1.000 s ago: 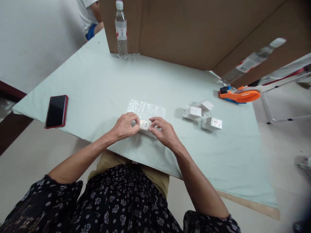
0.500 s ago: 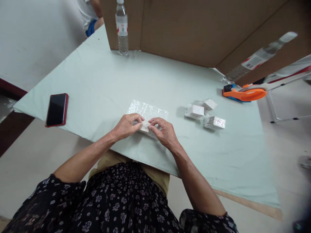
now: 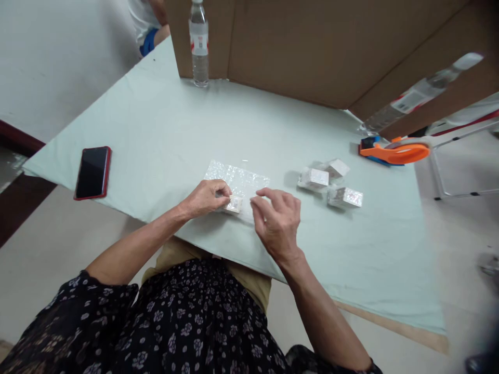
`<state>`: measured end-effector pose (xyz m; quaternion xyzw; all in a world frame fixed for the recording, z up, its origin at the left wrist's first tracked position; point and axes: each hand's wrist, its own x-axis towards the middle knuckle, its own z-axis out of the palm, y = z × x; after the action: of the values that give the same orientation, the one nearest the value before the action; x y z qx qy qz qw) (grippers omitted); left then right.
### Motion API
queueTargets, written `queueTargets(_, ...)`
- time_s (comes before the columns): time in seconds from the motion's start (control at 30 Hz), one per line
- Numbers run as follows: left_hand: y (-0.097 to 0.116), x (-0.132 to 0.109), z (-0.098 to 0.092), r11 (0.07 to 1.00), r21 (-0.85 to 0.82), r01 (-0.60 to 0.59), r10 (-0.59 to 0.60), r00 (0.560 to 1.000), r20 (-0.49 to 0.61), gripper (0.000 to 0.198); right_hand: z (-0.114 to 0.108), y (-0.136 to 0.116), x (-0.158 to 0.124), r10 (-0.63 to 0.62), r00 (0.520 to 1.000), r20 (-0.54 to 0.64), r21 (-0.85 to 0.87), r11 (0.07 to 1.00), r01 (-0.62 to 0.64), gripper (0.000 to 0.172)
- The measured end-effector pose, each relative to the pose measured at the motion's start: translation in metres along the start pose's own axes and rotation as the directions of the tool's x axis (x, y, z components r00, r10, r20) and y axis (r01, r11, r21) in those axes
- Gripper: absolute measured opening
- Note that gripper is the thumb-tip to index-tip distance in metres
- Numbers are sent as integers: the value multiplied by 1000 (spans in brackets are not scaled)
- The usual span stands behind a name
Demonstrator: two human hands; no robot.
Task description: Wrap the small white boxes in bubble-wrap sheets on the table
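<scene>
My left hand point(image 3: 208, 197) pinches the left end of a small pale box point(image 3: 234, 204), which rests on a sheet of bubble wrap point(image 3: 249, 182) near the table's front edge. To the right of the box, my right hand point(image 3: 278, 218) is raised off it, its thumb and forefinger apart with nothing visible between them. Three small wrapped boxes stand farther right: one at the left point(image 3: 314, 178), one behind point(image 3: 337, 168) and one in front point(image 3: 346, 197).
A phone in a red case point(image 3: 92, 172) lies at the left. An upright water bottle point(image 3: 200, 52) and a tilted-looking one point(image 3: 417, 98) stand by the brown cardboard panel point(image 3: 304, 52). An orange tape dispenser point(image 3: 397, 152) sits at the right edge. A person's arm shows at the top left.
My right hand has let go of the small box and moved right, its fingers parting. My left hand has stayed on the box.
</scene>
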<state>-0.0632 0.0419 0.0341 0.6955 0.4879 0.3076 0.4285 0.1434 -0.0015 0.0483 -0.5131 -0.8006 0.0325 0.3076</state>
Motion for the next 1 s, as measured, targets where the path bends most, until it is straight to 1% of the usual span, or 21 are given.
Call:
queueTargets(0.03,0,1,0,1000,4,-3,3,1000,10,6,-1,-5,-1,-74,996,54,-19,997,75,18)
queueTargets(0.1,0,2,-2,1000,28,-14,14,1000,22,6,3,-13,-2,-173,966,192,-17,984,180,22)
queueTargets(0.17,-1,0,-6,997,80,-21,19,1000,25,4,11,-14,-2,-201,938,281,-28,976,217,24)
queueTargets(0.2,-2,-2,-10,994,106,-12,10,1000,26,5,14,-14,-1,-206,932,299,-42,973,229,25)
queueTargets(0.3,-9,-11,-24,988,140,61,-63,998,9,19,21,-11,0,-230,926,299,-104,957,271,24)
queueTargets(0.4,-18,-20,-37,981,137,140,-132,989,-64,20,22,-11,2,-246,925,290,-180,935,305,23)
queueTargets(0.47,-23,-25,-42,970,169,175,-159,982,-105,21,23,-13,3,-248,923,293,-222,922,318,24)
queueTargets(0.53,-23,-29,-45,946,223,235,-208,968,-140,30,24,-14,5,-250,919,305,-247,911,331,23)
queueTargets(0.6,-20,-32,-47,911,224,347,-320,936,-147,43,24,-14,7,-257,911,322,-267,899,348,21)
queueTargets(0.63,-18,-34,-48,889,192,416,-397,908,-132,50,23,-14,7,-263,907,329,-277,891,359,21)
queueTargets(0.7,-11,-35,-49,828,117,549,-545,836,-65,58,23,-14,8,-278,900,335,-295,877,381,21)
queueTargets(0.73,-8,-34,-48,793,99,600,-600,799,-33,59,22,-13,9,-287,897,336,-299,871,390,21)
queueTargets(0.77,-5,-33,-47,763,98,638,-640,768,-16,59,22,-13,9,-294,895,336,-300,867,398,22)
queueTargets(0.83,0,-29,-45,720,124,683,-687,726,-9,52,22,-12,10,-302,892,336,-294,866,404,24)
queueTargets(0.93,3,-20,-42,688,92,720,-723,691,5,35,23,-11,10,-301,892,338,-275,874,400,26)
queueTargets(1.0,2,-14,-39,677,21,736,-736,677,17,33,24,-10,10,-303,891,339,-259,880,398,26)
